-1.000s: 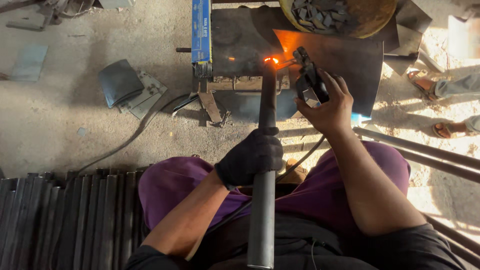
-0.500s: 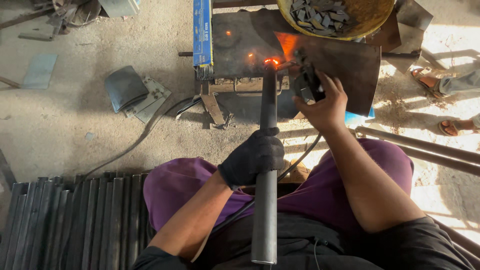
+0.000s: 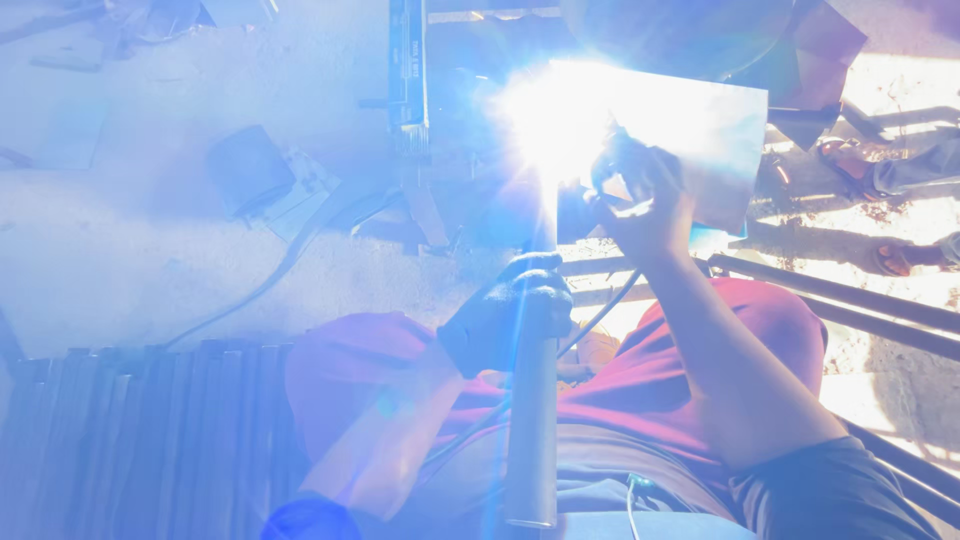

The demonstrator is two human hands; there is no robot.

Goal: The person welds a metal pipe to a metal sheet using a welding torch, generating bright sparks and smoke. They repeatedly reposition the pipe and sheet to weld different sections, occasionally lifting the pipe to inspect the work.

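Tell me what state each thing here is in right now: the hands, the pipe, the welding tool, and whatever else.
Left hand: in a black glove, closed around the pipe.
Metal pipe: upright in view, its far end in the glare.
Right hand: bare, gripping the welding holder.
Welding holder: raised at the pipe's far end, mostly washed out.
Arc: lit, blinding white.
Cable: slack, trailing down over the lap.
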